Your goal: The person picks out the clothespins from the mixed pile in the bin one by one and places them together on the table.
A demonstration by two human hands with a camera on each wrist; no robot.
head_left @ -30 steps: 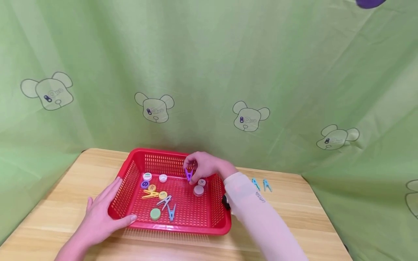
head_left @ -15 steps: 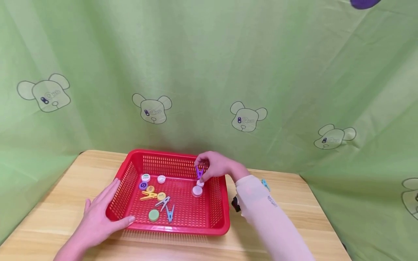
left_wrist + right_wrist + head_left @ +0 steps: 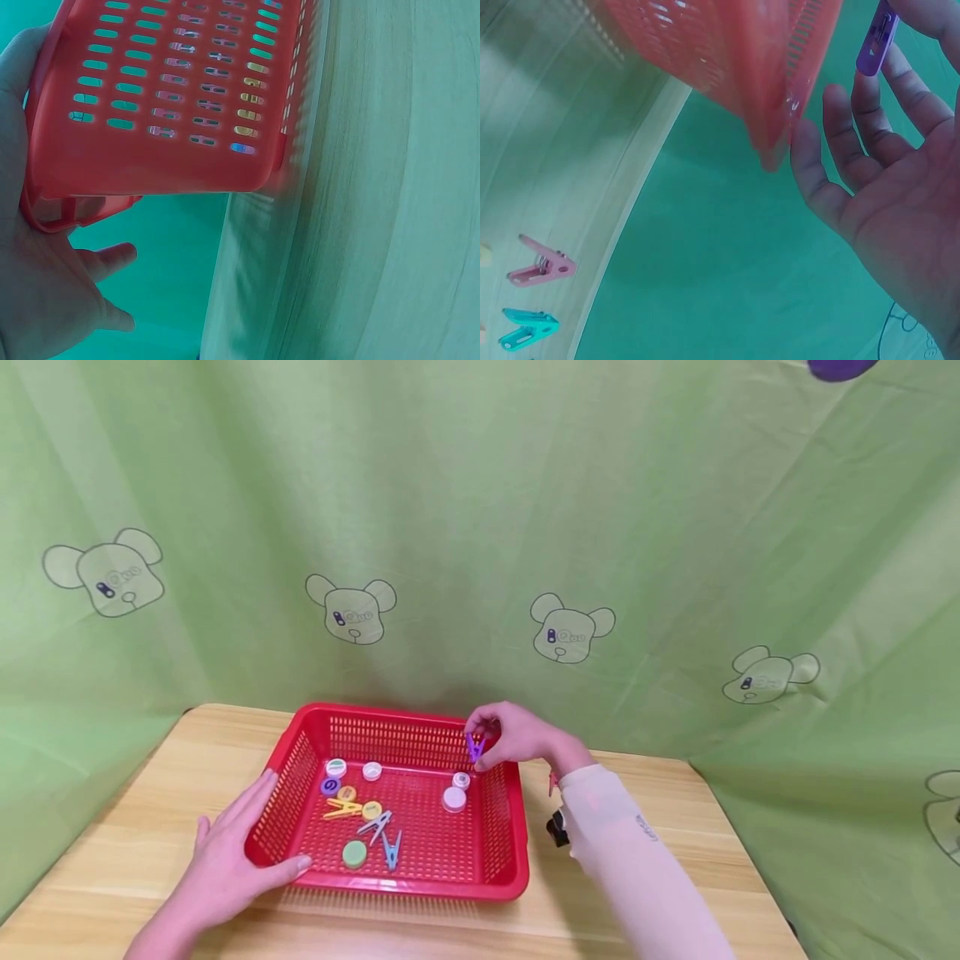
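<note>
A red mesh basket (image 3: 397, 883) sits on the wooden table, holding clothespins and bottle caps. At its left front corner rests my left hand (image 3: 228, 856), fingers straight along the side and thumb over the front rim. My right hand (image 3: 517, 735) pinches a purple clothespin (image 3: 476, 748) over the basket's back right corner. The right wrist view shows that purple clothespin (image 3: 877, 37) between thumb and fingertips. Just below it in the basket lie two whitish caps, the larger one (image 3: 453, 799) nearer. A yellow clothespin (image 3: 342, 809), a grey one (image 3: 376, 827) and a blue one (image 3: 392, 851) lie further left.
More caps lie in the basket's left half, including a green one (image 3: 355, 854) and a purple one (image 3: 330, 787). Outside, on the table, are a pink clothespin (image 3: 544, 264) and a teal clothespin (image 3: 529, 328). A green curtain (image 3: 450, 510) hangs behind the table.
My right hand has moved right with the purple clothespin, from over the basket's inside toward its back right corner. My left hand stays at the basket's corner.
</note>
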